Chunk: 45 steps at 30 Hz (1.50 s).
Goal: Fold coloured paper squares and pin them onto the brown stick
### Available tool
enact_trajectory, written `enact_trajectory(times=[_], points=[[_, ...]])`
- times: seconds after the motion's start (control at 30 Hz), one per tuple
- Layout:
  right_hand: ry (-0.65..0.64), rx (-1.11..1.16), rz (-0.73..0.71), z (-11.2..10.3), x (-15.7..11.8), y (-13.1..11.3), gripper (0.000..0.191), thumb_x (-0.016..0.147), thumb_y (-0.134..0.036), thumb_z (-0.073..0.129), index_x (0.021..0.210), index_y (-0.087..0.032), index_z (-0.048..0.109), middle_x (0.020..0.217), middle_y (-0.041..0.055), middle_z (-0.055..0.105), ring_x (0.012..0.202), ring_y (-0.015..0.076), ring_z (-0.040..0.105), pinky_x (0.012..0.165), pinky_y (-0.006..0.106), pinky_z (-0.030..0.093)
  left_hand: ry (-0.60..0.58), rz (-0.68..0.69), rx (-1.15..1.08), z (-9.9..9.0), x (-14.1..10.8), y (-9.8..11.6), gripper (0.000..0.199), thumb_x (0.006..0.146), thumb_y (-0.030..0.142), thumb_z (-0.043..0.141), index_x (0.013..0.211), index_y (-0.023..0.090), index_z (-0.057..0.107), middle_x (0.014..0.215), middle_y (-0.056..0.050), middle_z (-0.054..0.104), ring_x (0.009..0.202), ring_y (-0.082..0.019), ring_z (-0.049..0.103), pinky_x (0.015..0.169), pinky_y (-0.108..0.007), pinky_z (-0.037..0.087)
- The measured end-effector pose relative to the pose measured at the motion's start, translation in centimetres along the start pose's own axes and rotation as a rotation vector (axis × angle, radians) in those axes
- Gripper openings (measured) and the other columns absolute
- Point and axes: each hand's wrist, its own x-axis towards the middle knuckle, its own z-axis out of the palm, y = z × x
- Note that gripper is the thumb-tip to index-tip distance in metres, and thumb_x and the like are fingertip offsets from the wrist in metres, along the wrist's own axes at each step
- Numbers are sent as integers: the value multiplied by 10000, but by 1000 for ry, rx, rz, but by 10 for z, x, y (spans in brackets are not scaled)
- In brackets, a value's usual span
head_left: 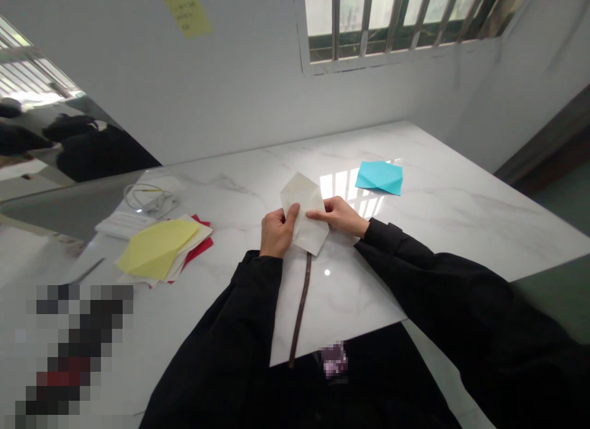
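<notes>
From here I read a folded sheet of white paper (303,212) held between my hands over the marble surface (442,244), its long axis pointing away from me, creased and pale. My left hand (278,231), the nearer, is closed on its lower left edge; my right hand (338,216) pinches its right edge. A blue folded paper (378,177) lies beyond the sheet, a yellow folded paper (157,249) left of it.
</notes>
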Motion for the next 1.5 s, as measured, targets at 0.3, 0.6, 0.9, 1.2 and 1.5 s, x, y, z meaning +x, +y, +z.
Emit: enact_trajectory(times=[0.3, 0.6, 0.9, 1.2, 1.5], points=[[28, -12, 34, -1, -1, 0, 479, 717, -558, 879, 841, -103, 796, 824, 87, 781, 675, 167, 686, 573, 246, 519, 22, 22, 68, 0, -1, 2, 573, 896, 647, 564, 570, 175, 539, 555, -4, 458, 585, -141, 424, 539, -278, 300], [53, -84, -1, -1, -1, 3, 492, 727, -582, 861, 804, -103, 784, 771, 76, 755, 626, 144, 638, 544, 240, 482, 28, 33, 88, 1, -2, 4, 569, 898, 640, 560, 566, 177, 541, 546, 1, 461, 579, -142, 439, 551, -279, 312], [73, -123, -3, 0, 1, 4, 498, 735, -596, 854, 817, -110, 782, 801, 86, 767, 648, 159, 654, 549, 246, 493, 33, 25, 95, 3, -2, 3, 573, 891, 646, 562, 558, 179, 548, 539, -6, 474, 574, -146, 441, 546, -283, 310], [81, -188, -16, -1, -1, 2, 517, 757, -615, 831, 836, -107, 780, 801, 80, 760, 671, 166, 660, 557, 245, 494, 28, 30, 92, 3, -3, 4, 577, 891, 650, 558, 567, 172, 568, 549, -14, 495, 582, -151, 455, 552, -285, 322], [69, -163, -22, -3, 1, 5, 505, 756, -605, 839, 867, -114, 788, 851, 93, 775, 705, 176, 685, 585, 259, 530, 19, 26, 90, 3, -2, 3, 593, 888, 667, 551, 559, 173, 568, 547, -22, 505, 580, -158, 475, 533, -282, 322]])
